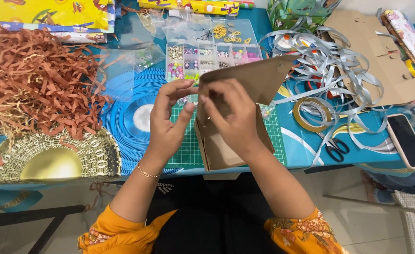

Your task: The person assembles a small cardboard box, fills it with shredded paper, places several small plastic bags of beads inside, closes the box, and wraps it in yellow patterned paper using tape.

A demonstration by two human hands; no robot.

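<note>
Brown cardboard box [238,108] sits half-folded on the green cutting mat [278,136] at the table's near edge; right hand [231,115] lies over its front with fingers curled on the flap, left hand [170,120] just left of the box, fingers loosely bent toward that flap, thumb apparently touching it, though the contact is hard to see. Behind the box a clear bead organiser [207,51]; left of it a blue ribbon disc [132,117] and brown paper shred [33,80]; right of it silver ribbon tangle [329,66], tape roll [312,114], scissors [335,146], phone [407,140]
</note>
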